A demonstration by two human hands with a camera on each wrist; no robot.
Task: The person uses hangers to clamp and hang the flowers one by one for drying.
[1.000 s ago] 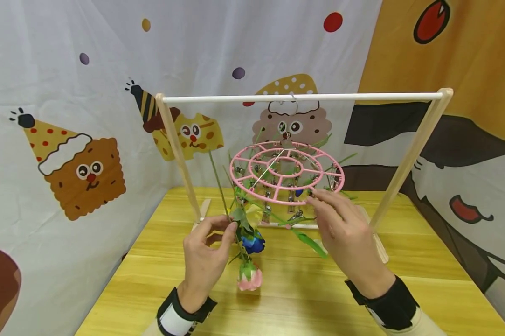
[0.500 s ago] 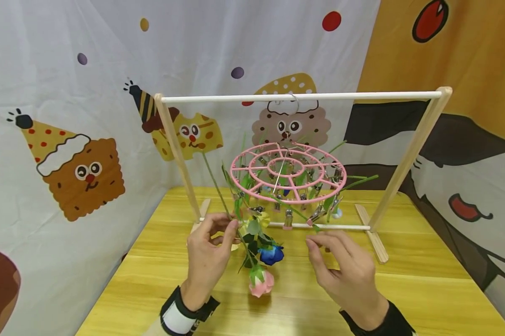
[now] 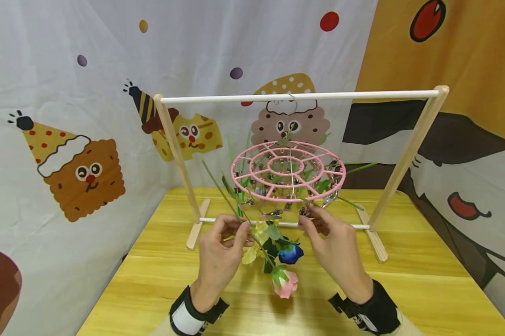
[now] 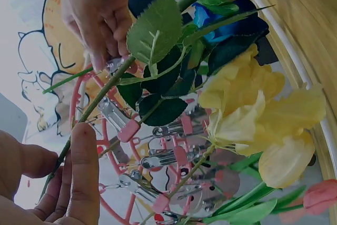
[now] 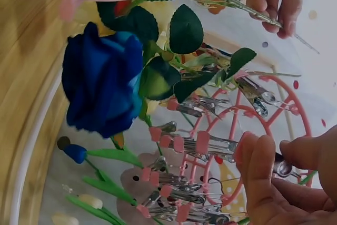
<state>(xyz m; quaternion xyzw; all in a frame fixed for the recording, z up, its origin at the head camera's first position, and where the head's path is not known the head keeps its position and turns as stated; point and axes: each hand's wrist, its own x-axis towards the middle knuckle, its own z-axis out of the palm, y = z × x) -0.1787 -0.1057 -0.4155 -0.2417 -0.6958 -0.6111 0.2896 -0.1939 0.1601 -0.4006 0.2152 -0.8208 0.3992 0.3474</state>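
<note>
My left hand (image 3: pixel 220 247) pinches the long green stem (image 4: pixel 105 90) of a pink rose (image 3: pixel 285 283), which hangs head down. My right hand (image 3: pixel 338 252) pinches a metal clip (image 5: pixel 283 166) with pink tips, below the front rim of a pink round clip hanger (image 3: pixel 273 198). Between my hands hang a blue rose (image 3: pixel 291 253) and a yellow flower (image 4: pixel 247 104), both below the hanger. What holds those two flowers is hidden in the head view. The rose stem slants up leftward past my left fingers.
A wooden stand with a white top bar (image 3: pixel 218 98) carries the hanger by its hook. Several other clips (image 5: pixel 210 143) dangle there, some with tulips (image 5: pixel 76 154) among them. The wooden table (image 3: pixel 151 280) lies underneath, with a printed cloth (image 3: pixel 38 186) behind.
The hanger has turned and its flowers have swung. My right hand moved from the rim down, then up and left to a clip. The left hand shifted slightly right with the pink rose.
</note>
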